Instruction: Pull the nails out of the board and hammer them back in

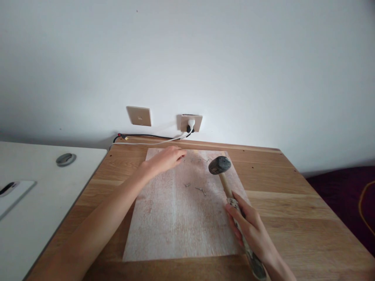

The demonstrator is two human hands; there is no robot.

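Hammer and nails on a pale board, wooden counter (293, 203).
Right hand (249, 228) is gripping the hammer (220, 166) handle, head hovering over the board (164, 218); left hand (165, 159) is reaching far, fingers together, pinch unclear; loose nails (200, 190) are lying mid-board.

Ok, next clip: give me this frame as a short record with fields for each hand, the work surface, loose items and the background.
Left hand: left hand reaches to the far edge of the board, fingers at small nails there; whether it grips one cannot be told
Right hand: right hand closed around the hammer handle, head above the board
Work surface: pale board lying on a wooden table
Loose items: nails scattered on the board
Background: wall socket with white plug; white desk on the left
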